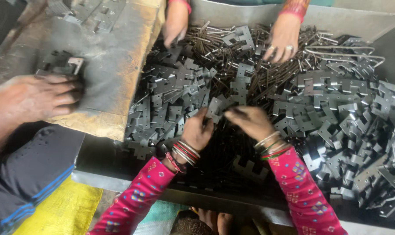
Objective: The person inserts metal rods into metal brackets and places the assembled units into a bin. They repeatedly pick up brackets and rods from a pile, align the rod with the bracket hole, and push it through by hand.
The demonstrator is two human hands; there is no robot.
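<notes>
My left hand (pixel 197 130), in a pink sleeve with red and white bangles, grips a small grey notched metal plate (pixel 215 106) over a big tray. My right hand (pixel 252 122), also bangled, has its fingers pinched together at the right edge of that same plate. Whether it also pinches a thin pin is too dark to tell. Both hands hover above a heap of similar stamped plates (pixel 337 113) and thin dark metal pins (pixel 232 52).
The metal tray (pixel 337 19) holds the heap. Another person's two hands (pixel 284 37) reach into the pins at the far side. A third person's hand (pixel 32 98) rests on a worn board (pixel 114 65) at the left, beside a small stack of plates (pixel 60 63).
</notes>
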